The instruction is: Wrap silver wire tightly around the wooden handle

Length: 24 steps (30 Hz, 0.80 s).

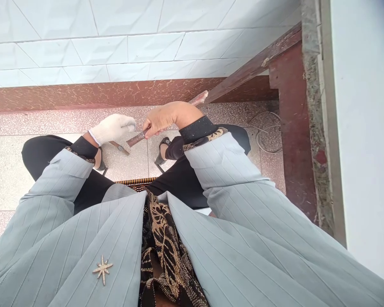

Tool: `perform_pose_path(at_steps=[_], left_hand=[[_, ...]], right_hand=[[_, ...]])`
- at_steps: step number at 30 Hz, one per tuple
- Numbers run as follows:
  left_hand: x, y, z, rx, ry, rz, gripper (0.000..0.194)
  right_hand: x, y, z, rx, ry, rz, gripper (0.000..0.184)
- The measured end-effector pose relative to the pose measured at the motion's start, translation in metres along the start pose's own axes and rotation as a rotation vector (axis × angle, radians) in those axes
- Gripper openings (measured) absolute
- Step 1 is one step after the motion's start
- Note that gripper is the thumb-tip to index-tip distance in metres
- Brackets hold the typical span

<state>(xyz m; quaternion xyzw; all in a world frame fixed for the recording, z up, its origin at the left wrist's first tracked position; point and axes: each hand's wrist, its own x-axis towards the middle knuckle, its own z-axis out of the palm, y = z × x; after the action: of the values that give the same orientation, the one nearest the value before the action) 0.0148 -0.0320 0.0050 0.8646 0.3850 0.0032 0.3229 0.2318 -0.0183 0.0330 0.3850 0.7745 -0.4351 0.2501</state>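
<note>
My right hand [173, 118], bare, is closed around a reddish-brown wooden stick [135, 139]. The stick runs slantwise through the grip; its far end looks pale and worn. Thin wire [140, 135] is wound around the near end, just beside my fingers. My left hand [114, 127], in a white knitted glove, is closed with fingertips pinched together a little left of the wound wire. What the pinch holds is too small to make out. Below the glove a narrow brown strip [120, 148] sticks out; I cannot tell if the left hand grips it.
A dark red wooden frame [294, 128] with a slanting bar [252, 64] stands at the right. Behind it, a loop of cable [267, 132] lies on the speckled floor. White wall tiles [131, 49] are ahead. Between my legs shows a woven seat edge [136, 184].
</note>
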Motion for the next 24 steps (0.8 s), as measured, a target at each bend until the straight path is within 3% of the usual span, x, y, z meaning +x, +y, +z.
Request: perform_pose_path(at_steps=[8, 13, 16, 18, 21, 24], left_hand=[[-0.001, -0.004, 0.001, -0.209, 0.021, -0.023, 0.026], [0.003, -0.009, 0.008, -0.365, 0.044, 0.024, 0.020], [0.002, -0.006, 0.013, -0.477, 0.061, -0.025, 0.020], [0.002, -0.003, 0.016, -0.511, 0.061, -0.057, 0.021], [0.003, 0.000, 0.022, -0.450, 0.003, -0.081, 0.020], [0.003, 0.000, 0.023, -0.303, -0.043, -0.055, 0.020]], right_hand=[[-0.018, 0.005, -0.010, 0.110, 0.041, -0.156, 0.016], [-0.027, 0.015, -0.011, 0.205, 0.203, -0.240, 0.014], [-0.025, 0.017, -0.011, 0.339, 0.387, -0.238, 0.014], [-0.022, 0.018, -0.011, 0.416, 0.530, -0.173, 0.014], [-0.016, 0.019, -0.012, 0.358, 0.714, 0.082, 0.021], [-0.008, 0.020, -0.011, 0.198, 0.779, 0.288, 0.018]])
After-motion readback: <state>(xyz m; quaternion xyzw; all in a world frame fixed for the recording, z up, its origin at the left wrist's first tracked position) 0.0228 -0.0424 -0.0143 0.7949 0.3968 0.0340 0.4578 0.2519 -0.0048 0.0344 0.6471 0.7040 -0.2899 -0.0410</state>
